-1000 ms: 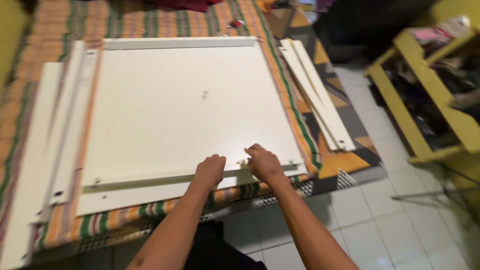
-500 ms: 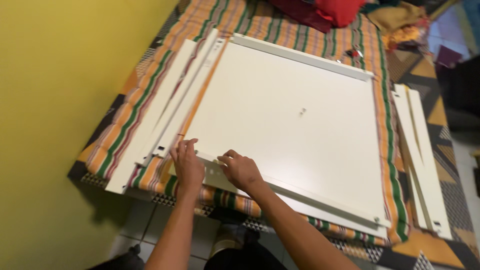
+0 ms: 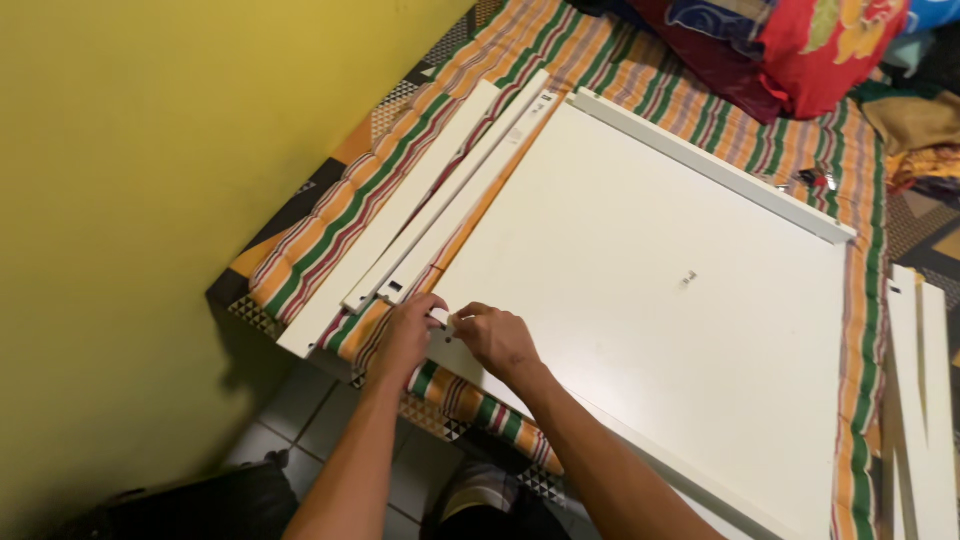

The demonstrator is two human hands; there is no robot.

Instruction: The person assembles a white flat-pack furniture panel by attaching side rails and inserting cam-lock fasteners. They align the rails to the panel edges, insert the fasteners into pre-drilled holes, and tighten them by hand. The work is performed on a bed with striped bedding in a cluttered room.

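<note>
A large white panel (image 3: 660, 300) lies flat on a striped mat (image 3: 400, 140). My left hand (image 3: 405, 335) and my right hand (image 3: 495, 340) meet at the panel's near left corner, fingers pinched together over a small white part (image 3: 440, 318) at the end of the near edge rail. Whether each hand grips the part or only touches it, I cannot tell. A white rail (image 3: 700, 165) runs along the panel's far edge. A small fitting (image 3: 688, 277) sits on the middle of the panel.
Three long white boards (image 3: 430, 210) lie beside the panel's left edge, next to a yellow wall (image 3: 150, 180). More white boards (image 3: 920, 400) lie at the right. Red and patterned cushions (image 3: 790, 50) are at the far end. Tiled floor (image 3: 300, 410) shows below.
Both hands have slid left along the panel's near edge to its left corner and closed together there. The view has turned left, toward the yellow wall.
</note>
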